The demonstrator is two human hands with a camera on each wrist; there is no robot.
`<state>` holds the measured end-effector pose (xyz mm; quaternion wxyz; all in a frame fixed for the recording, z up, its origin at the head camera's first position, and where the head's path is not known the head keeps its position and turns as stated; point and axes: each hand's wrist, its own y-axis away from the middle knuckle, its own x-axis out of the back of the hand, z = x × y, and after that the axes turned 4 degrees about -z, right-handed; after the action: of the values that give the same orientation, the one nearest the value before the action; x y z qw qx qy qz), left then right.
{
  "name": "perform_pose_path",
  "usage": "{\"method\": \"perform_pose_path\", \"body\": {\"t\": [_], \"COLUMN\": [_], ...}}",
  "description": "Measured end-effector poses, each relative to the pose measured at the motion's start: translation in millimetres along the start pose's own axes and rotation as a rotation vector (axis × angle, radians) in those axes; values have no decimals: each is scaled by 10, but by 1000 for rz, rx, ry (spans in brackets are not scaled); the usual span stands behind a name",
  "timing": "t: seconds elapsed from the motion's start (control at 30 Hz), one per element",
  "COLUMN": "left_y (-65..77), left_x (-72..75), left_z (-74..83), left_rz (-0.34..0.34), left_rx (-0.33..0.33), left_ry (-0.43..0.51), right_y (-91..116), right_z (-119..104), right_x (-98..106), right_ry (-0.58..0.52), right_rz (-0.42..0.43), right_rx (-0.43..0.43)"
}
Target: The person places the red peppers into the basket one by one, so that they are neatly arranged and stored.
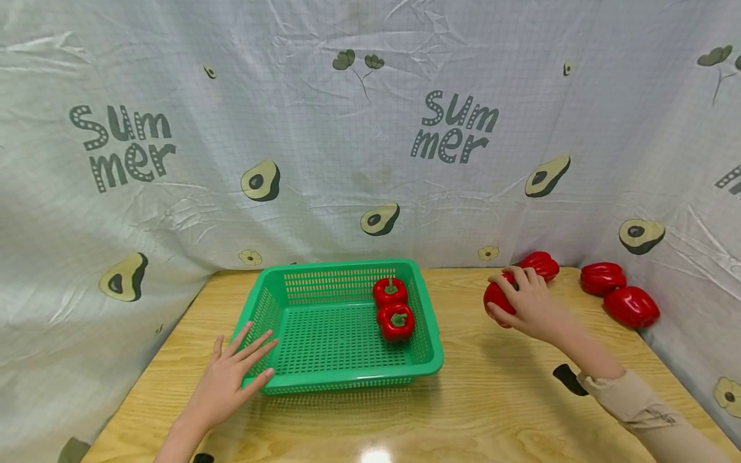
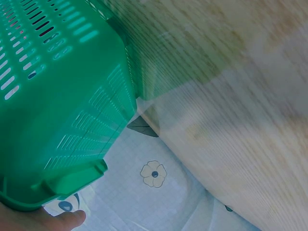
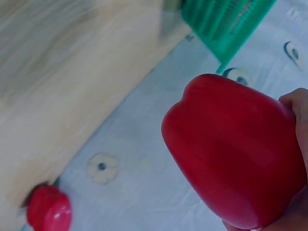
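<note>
A red bell pepper [image 3: 231, 149] is gripped in my right hand [image 1: 529, 305], held above the table to the right of the basket; the fingers and thumb curl round it. My left hand [image 1: 231, 376] lies with spread, straight fingers at the near left corner of the green plastic basket [image 1: 347, 373], touching its rim. Inside the basket, along its right side, stand two red bell peppers, the far pepper [image 1: 389, 292] and the near pepper [image 1: 396, 323], stems up. In the left wrist view the basket's slotted wall [image 2: 86, 110] fills the left side.
Behind my right hand lies another red pepper [image 1: 541, 265]. Two more, a back one [image 1: 602, 278] and a front one [image 1: 632, 307], lie near the table's right edge. A printed cloth [image 1: 324, 161] hangs behind the wooden table [image 1: 463, 411]. A small black object [image 1: 569, 379] is under the right forearm.
</note>
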<state>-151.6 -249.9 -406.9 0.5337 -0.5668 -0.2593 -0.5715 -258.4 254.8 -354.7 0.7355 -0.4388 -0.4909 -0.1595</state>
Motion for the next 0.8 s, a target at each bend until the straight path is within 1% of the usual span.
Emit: {"method": "perform_pose_path", "body": {"t": [0.17, 0.47, 0.7, 0.8], "left_y": [1, 5, 3, -3], "left_x": [1, 9, 10, 9], "left_z": [3, 21, 19, 16], "left_rz": [-5, 2, -5, -12], "left_rx": [3, -4, -1, 1], "left_ry": [-5, -14, -6, -4], "right_y": [-168, -498, -789, -895], "right_z": [-152, -391, -636, -721], "right_x": [28, 66, 144, 149], "right_ry": [-16, -30, -68, -87], "right_rz": [-15, 6, -28, -24], "right_rx": [18, 78, 98, 104]}}
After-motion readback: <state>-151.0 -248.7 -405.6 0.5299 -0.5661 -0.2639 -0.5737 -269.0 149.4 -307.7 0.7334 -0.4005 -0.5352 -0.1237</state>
